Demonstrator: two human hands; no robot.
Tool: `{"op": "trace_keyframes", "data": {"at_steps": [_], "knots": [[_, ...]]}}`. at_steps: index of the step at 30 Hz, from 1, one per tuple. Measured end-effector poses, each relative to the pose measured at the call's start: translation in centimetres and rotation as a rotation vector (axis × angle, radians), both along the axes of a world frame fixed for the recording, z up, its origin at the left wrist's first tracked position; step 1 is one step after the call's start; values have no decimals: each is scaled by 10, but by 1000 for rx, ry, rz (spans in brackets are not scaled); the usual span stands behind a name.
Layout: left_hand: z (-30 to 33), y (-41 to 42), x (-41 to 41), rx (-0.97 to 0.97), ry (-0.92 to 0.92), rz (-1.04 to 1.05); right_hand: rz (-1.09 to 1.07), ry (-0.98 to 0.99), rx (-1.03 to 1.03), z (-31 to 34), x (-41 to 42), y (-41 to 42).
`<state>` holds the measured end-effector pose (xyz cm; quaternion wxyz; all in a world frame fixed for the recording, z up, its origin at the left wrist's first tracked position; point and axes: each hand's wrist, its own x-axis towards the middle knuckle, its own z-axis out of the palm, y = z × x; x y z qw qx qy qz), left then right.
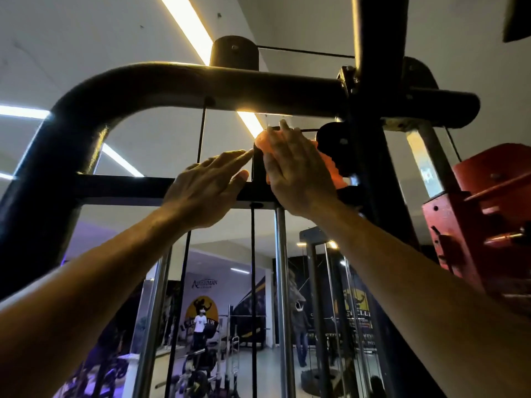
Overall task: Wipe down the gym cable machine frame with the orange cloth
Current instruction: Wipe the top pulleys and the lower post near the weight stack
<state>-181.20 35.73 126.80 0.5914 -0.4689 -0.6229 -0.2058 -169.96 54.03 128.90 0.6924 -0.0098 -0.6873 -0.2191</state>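
Note:
I look up at the black cable machine frame, a thick curved tube over a flat crossbar. My right hand lies flat, fingers straight, and presses the orange cloth against a short black upright bracket above the crossbar, beside a black pulley. Most of the cloth is hidden under the hand. My left hand rests on the crossbar just left of it, fingers extended, fingertips touching the bracket's edge.
Chrome guide rods and black cables run down below the crossbar. A red machine part juts in at the right. A mirror behind shows gym gear and two people. Ceiling light strips glare overhead.

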Motion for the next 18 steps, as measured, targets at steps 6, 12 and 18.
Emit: {"op": "trace_keyframes", "data": {"at_steps": [6, 12, 18], "knots": [[-2, 0, 9, -8, -5, 17, -79, -44, 141, -51, 10, 23], [-4, -3, 13, -34, 47, 20, 160, 3, -86, -36, 16, 9], [-5, -3, 2, -28, 147, 35, 82, 22, 97, -73, 27, 27]]}}
